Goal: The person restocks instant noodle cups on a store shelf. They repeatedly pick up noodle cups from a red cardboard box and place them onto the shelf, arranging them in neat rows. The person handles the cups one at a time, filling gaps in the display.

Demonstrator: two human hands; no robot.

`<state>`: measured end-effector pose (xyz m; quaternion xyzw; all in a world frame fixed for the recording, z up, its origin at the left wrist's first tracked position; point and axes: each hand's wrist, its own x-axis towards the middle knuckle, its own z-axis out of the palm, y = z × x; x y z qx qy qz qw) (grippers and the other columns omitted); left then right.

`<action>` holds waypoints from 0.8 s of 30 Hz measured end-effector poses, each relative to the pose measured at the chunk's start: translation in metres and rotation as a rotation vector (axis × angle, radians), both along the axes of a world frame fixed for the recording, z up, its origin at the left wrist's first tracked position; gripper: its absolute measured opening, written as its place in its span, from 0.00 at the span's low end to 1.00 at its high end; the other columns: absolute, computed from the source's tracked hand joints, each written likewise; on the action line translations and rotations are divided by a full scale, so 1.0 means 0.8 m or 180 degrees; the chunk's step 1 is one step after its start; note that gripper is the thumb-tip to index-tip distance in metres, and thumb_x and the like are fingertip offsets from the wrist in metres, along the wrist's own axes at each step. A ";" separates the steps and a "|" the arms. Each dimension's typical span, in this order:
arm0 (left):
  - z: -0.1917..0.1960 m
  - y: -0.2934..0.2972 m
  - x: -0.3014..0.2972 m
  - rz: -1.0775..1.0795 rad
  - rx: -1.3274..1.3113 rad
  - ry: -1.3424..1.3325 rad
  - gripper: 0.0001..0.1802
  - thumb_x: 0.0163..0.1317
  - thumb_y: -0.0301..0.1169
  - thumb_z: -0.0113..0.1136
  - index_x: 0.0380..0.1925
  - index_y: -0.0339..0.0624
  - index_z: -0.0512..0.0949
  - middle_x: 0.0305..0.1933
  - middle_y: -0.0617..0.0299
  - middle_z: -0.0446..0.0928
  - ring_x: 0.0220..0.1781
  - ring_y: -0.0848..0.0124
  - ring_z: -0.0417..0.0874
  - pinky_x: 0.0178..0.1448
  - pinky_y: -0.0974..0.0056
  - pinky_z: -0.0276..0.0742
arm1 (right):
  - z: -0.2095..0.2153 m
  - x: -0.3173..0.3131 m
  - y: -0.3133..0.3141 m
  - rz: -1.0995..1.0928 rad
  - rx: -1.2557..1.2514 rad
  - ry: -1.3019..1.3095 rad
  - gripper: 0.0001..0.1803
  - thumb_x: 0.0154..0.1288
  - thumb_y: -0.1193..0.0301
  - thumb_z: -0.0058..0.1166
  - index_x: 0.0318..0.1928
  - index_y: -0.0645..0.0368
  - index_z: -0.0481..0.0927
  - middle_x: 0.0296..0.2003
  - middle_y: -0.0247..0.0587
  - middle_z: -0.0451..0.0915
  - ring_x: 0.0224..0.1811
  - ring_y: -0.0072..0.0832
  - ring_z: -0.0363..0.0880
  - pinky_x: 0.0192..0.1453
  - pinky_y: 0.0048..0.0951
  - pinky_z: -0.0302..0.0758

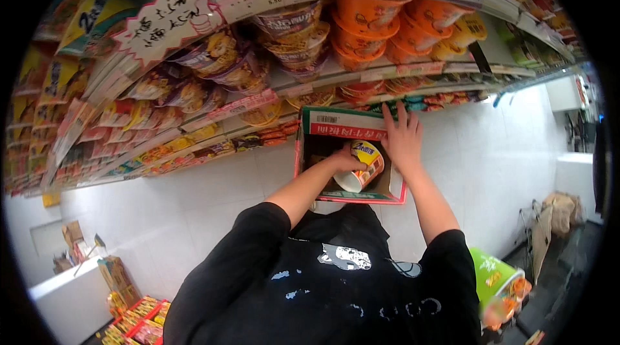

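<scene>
A cardboard box (321, 120) with red and green printed sides is open at the top, in front of my body below the shelf. Inside it, a yellow and white instant noodle cup (369, 156) lies tilted, its pale end towards me. My left hand (344, 162) reaches into the box and is closed around the cup's side, the fingers partly hidden. At the box's right side, my right hand (403, 141) grips the wall near the far corner, fingers stretched over the edge. The rest of the box's inside is dark.
Curved shelves ahead hold stacked orange noodle tubs (365, 22), purple noodle bowls (290, 29) and several bagged packs. A handwritten price sign (169, 22) sticks out at the left. Pale floor tiles (226, 196) lie below. A green carton (494, 277) stands at the lower right.
</scene>
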<state>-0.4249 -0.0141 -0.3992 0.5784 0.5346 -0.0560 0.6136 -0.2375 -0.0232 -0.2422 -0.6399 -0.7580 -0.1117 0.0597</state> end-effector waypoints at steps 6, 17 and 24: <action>0.077 -0.012 -0.017 0.0341 0.0015 -0.0449 0.76 0.35 0.54 0.81 0.78 0.33 0.46 0.70 0.42 0.71 0.69 0.54 0.75 0.71 0.59 0.71 | -0.046 0.037 0.024 -0.0732 -0.0822 0.0462 0.20 0.58 0.63 0.68 0.48 0.54 0.77 0.42 0.42 0.82 0.50 0.45 0.82 0.51 0.49 0.78; 0.248 -0.051 -0.171 0.1007 0.0949 -0.1990 0.74 0.43 0.44 0.81 0.80 0.39 0.38 0.80 0.47 0.53 0.82 0.59 0.52 0.82 0.57 0.49 | -0.091 0.055 0.028 -0.0506 -0.0727 0.0888 0.22 0.61 0.66 0.64 0.54 0.60 0.78 0.49 0.55 0.81 0.51 0.54 0.80 0.54 0.52 0.78; 0.455 -0.100 -0.346 0.2322 0.2921 -0.3333 0.74 0.36 0.34 0.84 0.79 0.43 0.41 0.76 0.53 0.60 0.76 0.55 0.64 0.76 0.47 0.64 | -0.069 0.048 0.034 -0.0500 -0.0887 0.0851 0.29 0.60 0.62 0.64 0.59 0.62 0.75 0.55 0.59 0.78 0.57 0.56 0.76 0.59 0.53 0.76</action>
